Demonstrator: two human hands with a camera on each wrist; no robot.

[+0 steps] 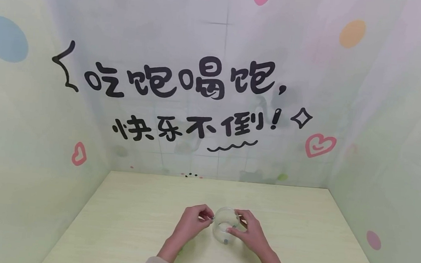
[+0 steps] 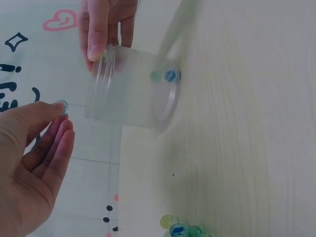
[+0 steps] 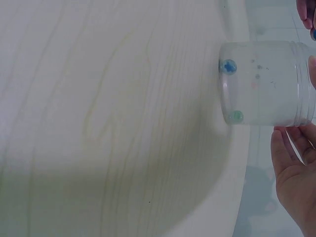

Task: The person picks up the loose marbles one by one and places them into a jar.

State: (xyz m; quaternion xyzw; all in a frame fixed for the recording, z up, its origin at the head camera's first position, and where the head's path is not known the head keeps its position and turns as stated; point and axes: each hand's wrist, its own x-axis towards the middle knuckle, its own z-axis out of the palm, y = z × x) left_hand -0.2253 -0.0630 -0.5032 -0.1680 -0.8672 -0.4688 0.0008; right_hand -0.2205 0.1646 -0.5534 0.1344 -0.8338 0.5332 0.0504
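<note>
A clear, wide-mouthed jar (image 1: 220,233) stands mouth up in front of me; whether its base touches the table is hard to tell. My right hand (image 1: 253,236) holds it near the threaded rim, thumb on one side and fingers on the other. Inside, at the bottom, lie a blue marble (image 2: 172,75) and a green marble (image 3: 236,116). My left hand (image 1: 192,222) pinches another glass marble (image 2: 62,107) between thumb and fingertip, just beside the jar's mouth. Its other fingers curve loosely below.
Several loose marbles (image 2: 177,230), blue, green and yellowish, sit together on the pale wood-grain table (image 1: 144,201) at the bottom of the left wrist view. Printed fabric walls (image 1: 207,164) with lettering, dots and hearts enclose the table at the back and sides.
</note>
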